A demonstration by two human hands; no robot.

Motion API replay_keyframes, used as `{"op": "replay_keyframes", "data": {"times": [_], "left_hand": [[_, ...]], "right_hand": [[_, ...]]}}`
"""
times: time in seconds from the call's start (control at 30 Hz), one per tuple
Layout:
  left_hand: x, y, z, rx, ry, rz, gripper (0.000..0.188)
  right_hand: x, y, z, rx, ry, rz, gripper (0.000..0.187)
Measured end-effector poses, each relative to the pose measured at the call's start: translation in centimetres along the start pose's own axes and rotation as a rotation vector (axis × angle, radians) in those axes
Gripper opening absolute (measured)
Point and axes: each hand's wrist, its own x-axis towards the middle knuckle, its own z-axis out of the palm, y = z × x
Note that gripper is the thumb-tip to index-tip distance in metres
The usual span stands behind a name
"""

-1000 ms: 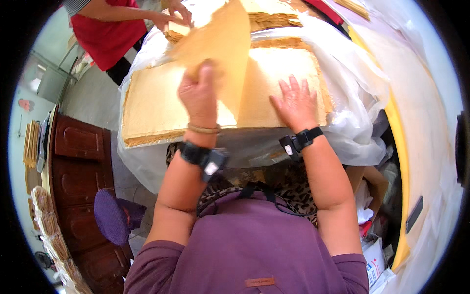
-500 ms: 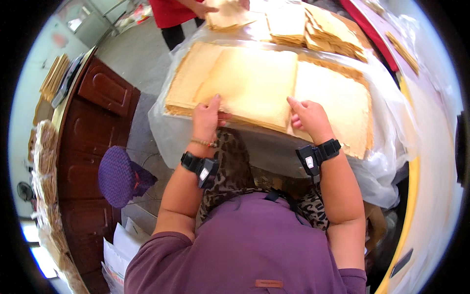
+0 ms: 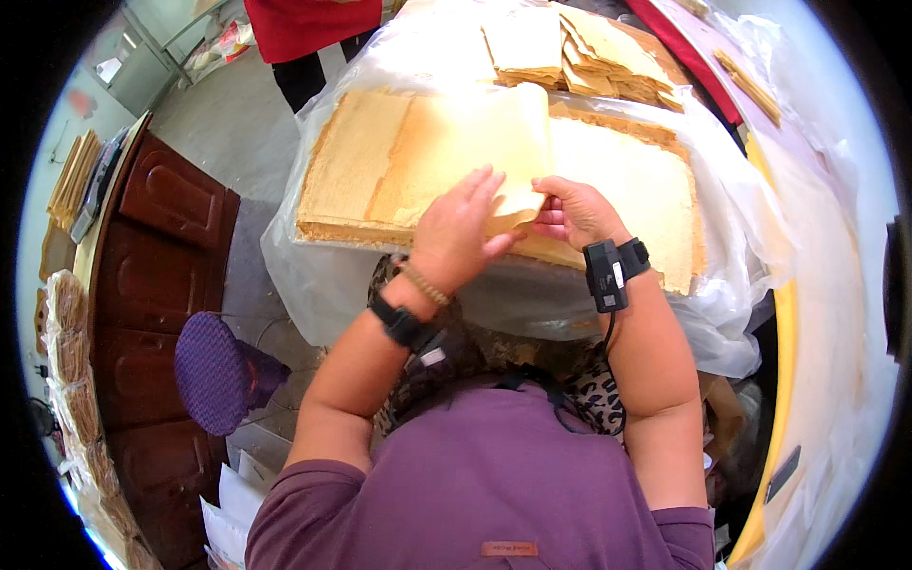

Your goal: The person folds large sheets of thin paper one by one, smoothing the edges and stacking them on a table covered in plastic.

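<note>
Two stacks of thin, pale yellow, food-like sheets with rough edges lie side by side in front of me: a left stack [image 3: 351, 161] and a right stack [image 3: 627, 190]. Between finger and thumb, my right hand [image 3: 575, 214] pinches the near right corner of the left stack's top sheet [image 3: 465, 138], which curls up there. My left hand [image 3: 461, 228] lies over the near edge of that sheet, fingers stretched out and thumb apart, gripping nothing. The sheet's far part still rests on the stack.
Clear plastic film [image 3: 313, 285] covers the table and hangs over its near edge. Smaller sheet piles [image 3: 608, 52] stand at the far side. A person in a red garment [image 3: 313, 24] stands beyond. To the left are a brown wooden cabinet [image 3: 171, 256] and a purple cushioned stool [image 3: 214, 370].
My left hand has let go of the sheet's near left edge and moved right, beside my right hand. The sheet's near right corner is now lifted. The other person's hands have left view.
</note>
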Motion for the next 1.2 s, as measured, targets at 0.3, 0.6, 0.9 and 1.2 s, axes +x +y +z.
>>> {"op": "replay_keyframes", "data": {"times": [0.3,0.6,0.9,1.2], "left_hand": [[-1.3,1.3,5.9,0.174,0.120,-0.048,0.043],[-0.4,-2.4,4.4,-0.700,0.373,-0.531,0.025],[0.9,-10.5,-6.6,-1.281,0.705,-0.908,0.039],[1.0,-17.8,-14.1,-1.274,0.754,-0.742,0.034]], "right_hand": [[0.4,2.6,-0.5,0.167,-0.037,-0.111,0.024],[1.4,6.4,0.6,-1.345,0.233,-0.949,0.038],[0.7,6.7,1.2,-1.538,0.260,-0.876,0.046],[0.4,6.5,1.4,-1.527,0.292,-0.931,0.044]]}}
